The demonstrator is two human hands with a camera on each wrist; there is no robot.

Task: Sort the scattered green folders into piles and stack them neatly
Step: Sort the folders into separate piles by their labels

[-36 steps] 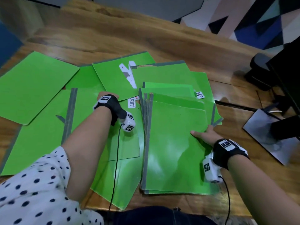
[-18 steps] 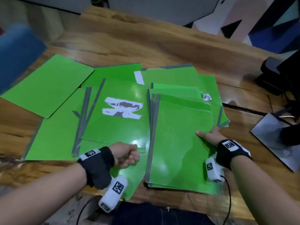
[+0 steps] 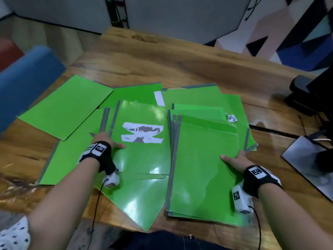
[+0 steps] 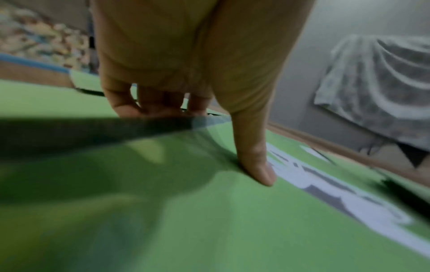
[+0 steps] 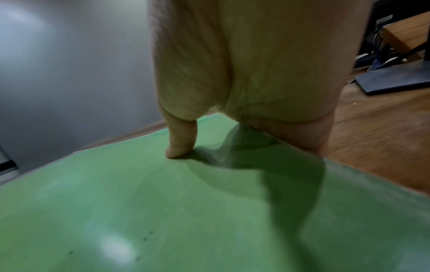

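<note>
Left hand (image 3: 106, 141) pinches the torn-label folder (image 3: 142, 150) at its taped spine, fingers seemingly beneath; right hand (image 3: 236, 160) clasps the pile (image 3: 203, 170). Glossy, thin, bendy: grip edges.

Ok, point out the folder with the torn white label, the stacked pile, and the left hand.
torn-label folder (image 3: 140, 159), head view, bare green cover.
stacked pile (image 3: 201, 170), head view, top folder's cover.
left hand (image 3: 103, 138), head view, back of hand.

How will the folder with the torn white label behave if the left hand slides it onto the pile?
The folder with the torn white label looks glossy, so it probably slides easily over the folders beneath. It is thin and flat, so likely light and somewhat floppy when lifted by one edge. The left hand grips its spine edge, thumb on top.
</note>
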